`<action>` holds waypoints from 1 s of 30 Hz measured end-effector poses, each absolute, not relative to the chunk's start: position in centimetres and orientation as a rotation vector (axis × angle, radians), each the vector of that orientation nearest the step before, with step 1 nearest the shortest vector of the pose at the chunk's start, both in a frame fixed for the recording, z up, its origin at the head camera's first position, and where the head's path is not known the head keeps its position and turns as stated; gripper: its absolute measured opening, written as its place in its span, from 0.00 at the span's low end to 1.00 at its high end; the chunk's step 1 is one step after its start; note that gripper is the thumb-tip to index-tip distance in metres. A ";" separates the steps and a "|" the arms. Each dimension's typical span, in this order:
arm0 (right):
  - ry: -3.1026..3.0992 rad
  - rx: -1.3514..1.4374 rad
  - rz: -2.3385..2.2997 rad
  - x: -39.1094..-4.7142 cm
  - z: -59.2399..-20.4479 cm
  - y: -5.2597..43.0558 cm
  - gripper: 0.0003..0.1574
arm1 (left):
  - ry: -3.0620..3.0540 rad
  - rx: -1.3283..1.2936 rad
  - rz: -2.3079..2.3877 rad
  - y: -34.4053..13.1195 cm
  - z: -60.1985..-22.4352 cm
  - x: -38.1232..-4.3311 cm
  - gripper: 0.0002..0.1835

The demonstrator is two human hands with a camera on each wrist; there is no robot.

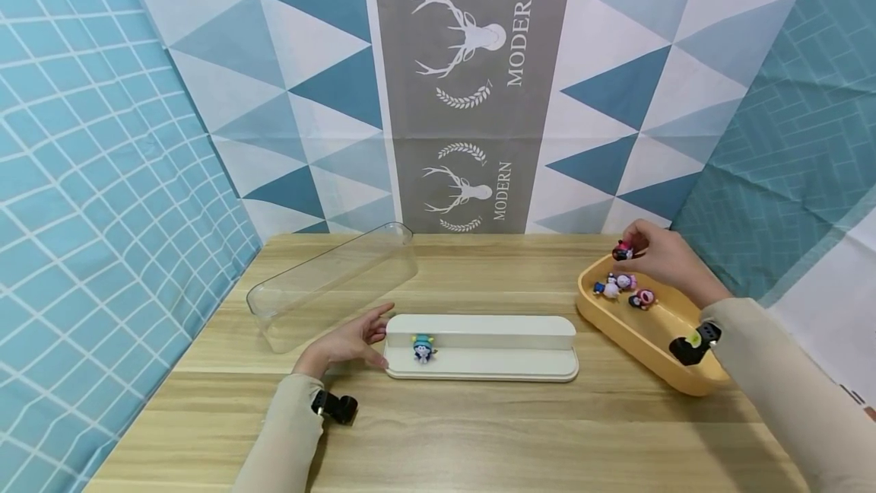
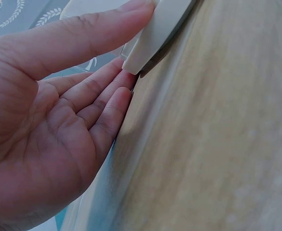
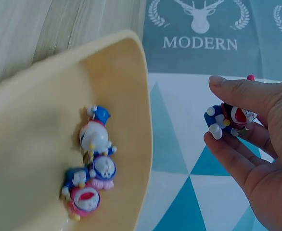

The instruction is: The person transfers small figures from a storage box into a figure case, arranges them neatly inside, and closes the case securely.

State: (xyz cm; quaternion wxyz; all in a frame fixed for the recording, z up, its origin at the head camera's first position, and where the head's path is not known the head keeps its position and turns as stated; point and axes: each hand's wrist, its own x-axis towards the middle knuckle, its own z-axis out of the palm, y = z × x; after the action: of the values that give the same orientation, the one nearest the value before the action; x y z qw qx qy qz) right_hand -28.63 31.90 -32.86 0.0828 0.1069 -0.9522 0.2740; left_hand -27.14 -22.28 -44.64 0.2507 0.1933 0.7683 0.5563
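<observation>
At the left end of a white stepped display base (image 1: 479,362), my left hand (image 1: 349,339) holds the edge, thumb on one face and fingertips on the other. On the base's lower step, near that end, stands a small figurine (image 1: 423,349) with a teal and yellow top. My right hand (image 1: 660,251) pinches another figurine (image 3: 227,118), blue, white and red, between thumb and fingers, above the far end of a yellow tray (image 1: 633,339). Inside the tray lie a blue-and-white figurine (image 3: 95,134), a purple-faced one (image 3: 104,167) and a pink-hooded one (image 3: 84,198).
A clear plastic cover (image 1: 335,287) lies on the wooden table (image 1: 479,432), behind and left of the base. Patterned cloth (image 1: 472,97) hangs at the table's back edge. Blue tiled-print cloth (image 1: 89,173) borders the left side.
</observation>
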 end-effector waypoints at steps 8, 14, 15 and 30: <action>-2.761 0.427 0.947 -28.7 -33.4 30.5 0.30 | 2.103 0.552 1.488 -22.2 -44.6 -27.1 0.61; -2.730 0.391 1.080 -28.5 -33.6 29.7 0.24 | 2.087 0.557 1.501 -22.2 -44.6 -27.2 0.60; -2.729 0.372 1.103 -28.5 -33.6 29.6 0.24 | 2.084 0.555 1.505 -22.3 -44.7 -27.2 0.60; -2.512 0.227 1.589 -28.0 -34.9 26.7 0.24 | 2.078 0.562 1.529 -22.1 -44.6 -27.2 0.61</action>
State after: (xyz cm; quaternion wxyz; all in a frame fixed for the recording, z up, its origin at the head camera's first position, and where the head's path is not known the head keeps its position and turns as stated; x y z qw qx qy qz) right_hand -28.05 26.69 -34.90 0.0799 0.0760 -0.8400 0.5313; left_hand -27.19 -22.13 -44.56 0.2478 0.2062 0.7625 0.5609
